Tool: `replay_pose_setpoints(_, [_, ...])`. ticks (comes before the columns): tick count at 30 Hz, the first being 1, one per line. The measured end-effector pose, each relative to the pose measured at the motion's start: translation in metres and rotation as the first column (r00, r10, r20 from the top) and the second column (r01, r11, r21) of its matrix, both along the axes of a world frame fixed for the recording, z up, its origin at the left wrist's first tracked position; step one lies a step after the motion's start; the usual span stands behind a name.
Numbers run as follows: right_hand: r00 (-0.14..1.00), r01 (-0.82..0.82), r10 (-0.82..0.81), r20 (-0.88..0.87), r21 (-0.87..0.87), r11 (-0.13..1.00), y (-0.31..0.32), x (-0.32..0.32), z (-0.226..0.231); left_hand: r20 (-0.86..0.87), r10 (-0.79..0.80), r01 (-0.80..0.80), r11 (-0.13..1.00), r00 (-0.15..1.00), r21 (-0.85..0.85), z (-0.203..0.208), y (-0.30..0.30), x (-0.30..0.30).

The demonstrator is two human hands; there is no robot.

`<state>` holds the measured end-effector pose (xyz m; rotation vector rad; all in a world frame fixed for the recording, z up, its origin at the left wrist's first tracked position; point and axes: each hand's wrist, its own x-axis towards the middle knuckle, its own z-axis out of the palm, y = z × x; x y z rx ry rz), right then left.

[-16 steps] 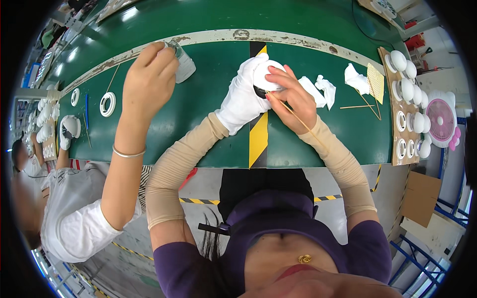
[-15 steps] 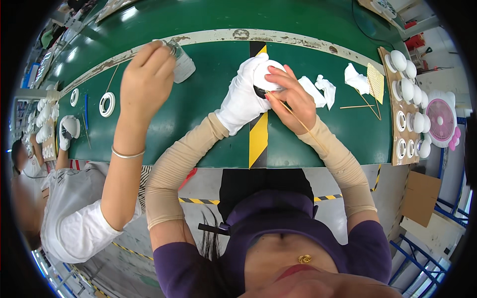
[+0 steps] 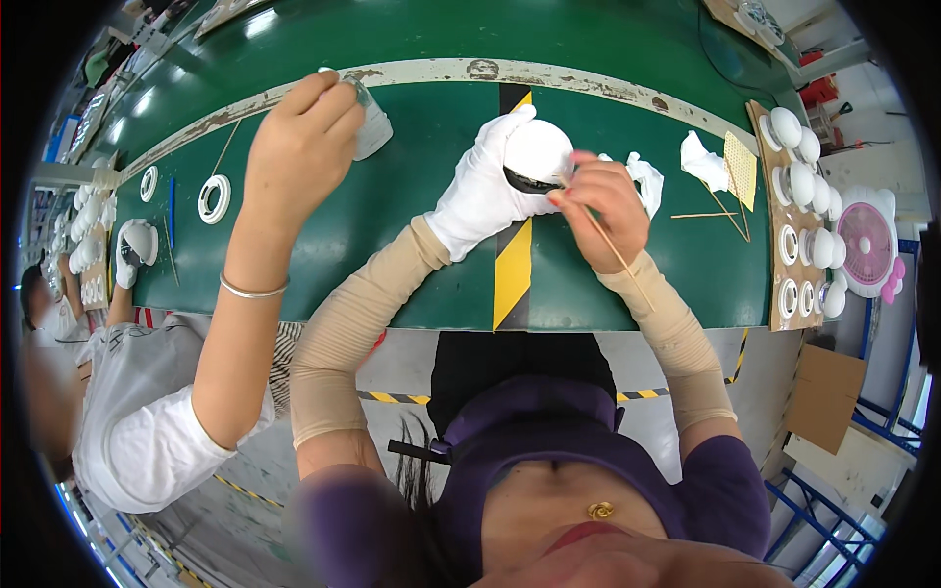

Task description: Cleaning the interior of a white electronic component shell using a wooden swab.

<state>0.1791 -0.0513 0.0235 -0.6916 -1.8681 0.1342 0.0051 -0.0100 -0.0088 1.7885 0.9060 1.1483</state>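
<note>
My left hand (image 3: pixel 472 201), in a white glove, is closed around a white dome-shaped piece (image 3: pixel 539 149) with a black band along its lower side. It holds the piece above the yellow-and-black tape strip on the table. My bare right hand (image 3: pixel 610 211) pinches a thin wooden stick (image 3: pixel 627 269) beside the piece. The stick's upper end is at the black band, and the rest slants down over my right forearm. Whether the tip touches the band cannot be made out. Behind my right hand lies crumpled white tissue (image 3: pixel 644 181), partly hidden.
A co-worker's hand (image 3: pixel 306 142) reaches in from the left, over a translucent bottle (image 3: pixel 373 129). White rings (image 3: pixel 214 199) lie near it. At right are another tissue (image 3: pixel 702 160), sticks, a yellow perforated sheet (image 3: pixel 741 169) and a board (image 3: pixel 774 245) of white domes and rings.
My right hand has moved right and slightly down, off the dome, still with the stick. The dome is turned, showing more black band. The co-worker's hand has shifted slightly right.
</note>
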Motion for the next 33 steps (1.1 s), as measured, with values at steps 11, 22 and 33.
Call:
replay_pose_setpoints(11, [0.997, -0.053, 0.063, 0.052, -0.178, 0.983, -0.003, 0.003, 0.012, 0.043, -0.061, 0.063, 0.996, 0.997, -0.057, 0.006, 0.0, -0.003])
replay_pose_setpoints(22, [0.999, -0.033, 0.038, 0.021, -0.193, 0.981, -0.001, 0.006, 0.004, 0.031, -0.048, 0.049, 0.999, 0.998, -0.003, 0.009, 0.0, -0.003])
replay_pose_setpoints(33, [0.995, 0.017, -0.006, 0.101, -0.104, 0.994, 0.009, 0.0, 0.004, 0.054, -0.121, 0.117, 0.991, 0.991, 0.067, 0.012, 0.0, -0.004])
